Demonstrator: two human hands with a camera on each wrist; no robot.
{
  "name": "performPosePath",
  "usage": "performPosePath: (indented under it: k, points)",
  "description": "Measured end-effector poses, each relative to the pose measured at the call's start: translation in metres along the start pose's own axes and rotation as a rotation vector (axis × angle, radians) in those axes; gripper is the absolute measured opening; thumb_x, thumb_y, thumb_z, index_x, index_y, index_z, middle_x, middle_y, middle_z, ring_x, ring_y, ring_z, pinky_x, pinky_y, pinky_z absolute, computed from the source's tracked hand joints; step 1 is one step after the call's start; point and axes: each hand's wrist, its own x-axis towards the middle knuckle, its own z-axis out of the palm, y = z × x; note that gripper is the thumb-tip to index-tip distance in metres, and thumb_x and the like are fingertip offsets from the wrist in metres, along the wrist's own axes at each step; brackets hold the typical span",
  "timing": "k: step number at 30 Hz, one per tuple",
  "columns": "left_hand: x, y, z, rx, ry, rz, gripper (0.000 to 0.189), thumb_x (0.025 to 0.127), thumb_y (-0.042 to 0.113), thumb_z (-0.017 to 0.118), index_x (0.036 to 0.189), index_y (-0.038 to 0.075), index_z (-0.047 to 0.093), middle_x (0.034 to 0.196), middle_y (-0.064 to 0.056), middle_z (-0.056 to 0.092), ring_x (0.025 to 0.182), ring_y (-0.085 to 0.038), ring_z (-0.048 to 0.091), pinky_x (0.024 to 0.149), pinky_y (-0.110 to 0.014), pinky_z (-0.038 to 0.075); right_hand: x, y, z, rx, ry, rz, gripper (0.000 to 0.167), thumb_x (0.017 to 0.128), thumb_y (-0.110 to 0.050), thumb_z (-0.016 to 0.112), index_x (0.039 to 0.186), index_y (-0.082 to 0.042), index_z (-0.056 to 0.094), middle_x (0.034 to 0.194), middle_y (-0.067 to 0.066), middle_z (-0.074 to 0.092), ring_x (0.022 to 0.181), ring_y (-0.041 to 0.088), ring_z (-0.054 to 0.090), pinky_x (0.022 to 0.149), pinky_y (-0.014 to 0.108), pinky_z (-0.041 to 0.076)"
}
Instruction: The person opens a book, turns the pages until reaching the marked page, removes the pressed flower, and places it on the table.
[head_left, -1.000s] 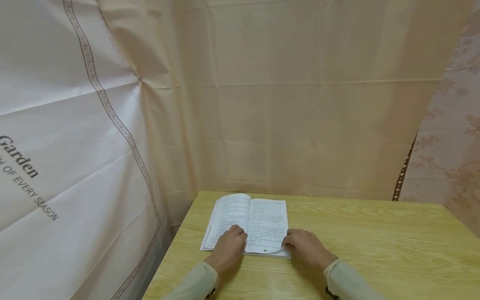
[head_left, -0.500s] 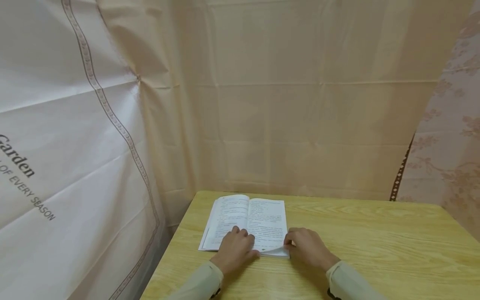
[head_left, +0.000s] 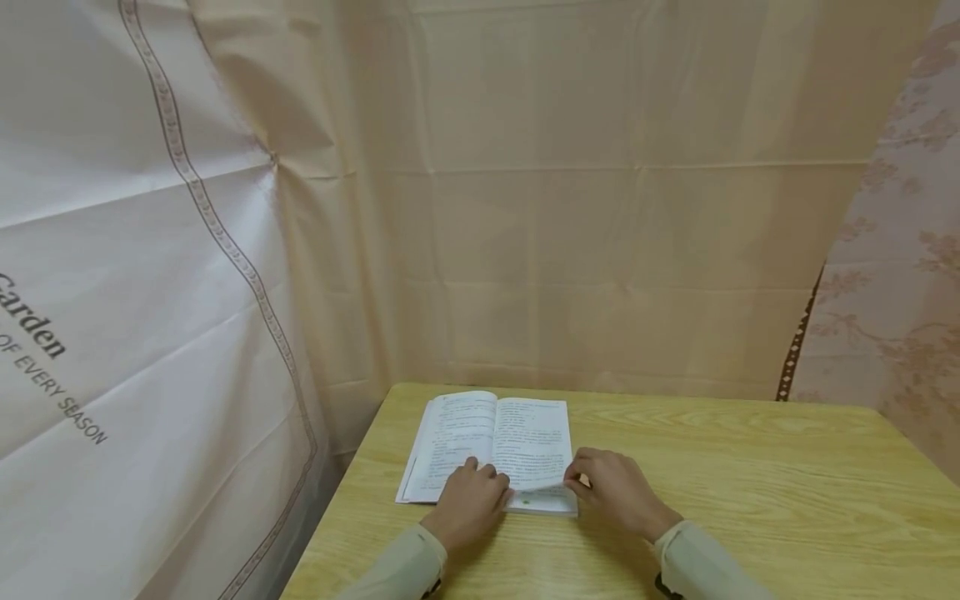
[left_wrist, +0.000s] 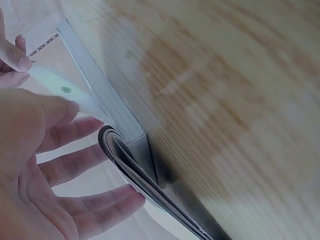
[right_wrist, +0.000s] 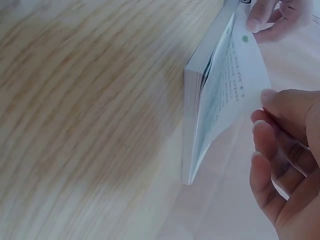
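An open book (head_left: 456, 429) with printed pages lies on the wooden table (head_left: 720, 492). Across its lower middle, near the spine, my left hand (head_left: 469, 502) rests with the fingers extended. In the left wrist view that hand's fingers (left_wrist: 80, 162) lie over the pages by the curved fold. My right hand (head_left: 617, 493) pinches the lower outer corner of a right-hand page (right_wrist: 240, 85) between thumb and fingertips. That page is lifted and bowed off the thick stack of pages (right_wrist: 192, 120) beneath. Part of the left page is hidden under my left hand.
Behind the table hangs a creased tan sheet (head_left: 600, 250). A pale sheet with printed lettering (head_left: 150, 333) drapes along the left side, close to the table's left edge. A flower-patterned sheet (head_left: 885, 317) hangs at the right.
My left hand has shifted slightly right over the spine and then stayed there. The right hand has lifted the page's lower corner higher, and more of the page beneath shows.
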Motion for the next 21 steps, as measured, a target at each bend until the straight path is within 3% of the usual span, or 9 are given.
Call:
performPosePath:
  k: [4,8,13,21]
  points:
    - [0.000,0.000,-0.001,-0.001,0.017,0.002,0.011,0.096,0.025,0.068,0.090,0.017,0.074,0.078,0.002,0.066,0.066,-0.017,0.052,0.056,-0.028,0.041,0.001,-0.001,0.000,0.003,0.031,0.015,0.009,0.084,-0.020,0.086,0.083,-0.022,0.077,0.081,-0.017,0.063,0.064,-0.005,0.050,0.057,0.021,0.046]
    - [0.000,0.000,-0.001,-0.003,0.030,0.003,0.007,0.091,0.020,0.070,0.086,0.016,0.072,0.075,0.002,0.065,0.062,-0.016,0.050,0.052,-0.027,0.039,0.000,-0.003,0.001,0.047,0.060,0.082,0.010,0.086,-0.020,0.085,0.087,-0.022,0.075,0.084,-0.016,0.064,0.063,-0.005,0.046,0.057,0.020,0.044]
    - [0.001,0.001,0.000,0.009,0.018,-0.024,0.009,0.090,0.021,0.070,0.083,0.015,0.071,0.073,0.002,0.064,0.060,-0.017,0.050,0.050,-0.029,0.040,-0.004,-0.002,0.001,0.073,0.085,0.152,0.015,0.087,-0.021,0.084,0.093,-0.021,0.070,0.090,-0.011,0.066,0.060,-0.003,0.044,0.056,0.021,0.043]
    - [0.005,0.004,0.001,-0.002,0.012,-0.094,0.015,0.096,0.019,0.068,0.084,0.010,0.069,0.073,0.000,0.061,0.059,-0.017,0.057,0.049,-0.031,0.044,-0.012,0.004,0.007,0.067,-0.049,0.147,0.012,0.091,-0.022,0.080,0.092,-0.026,0.068,0.089,-0.020,0.062,0.075,-0.001,0.054,0.065,0.027,0.049]
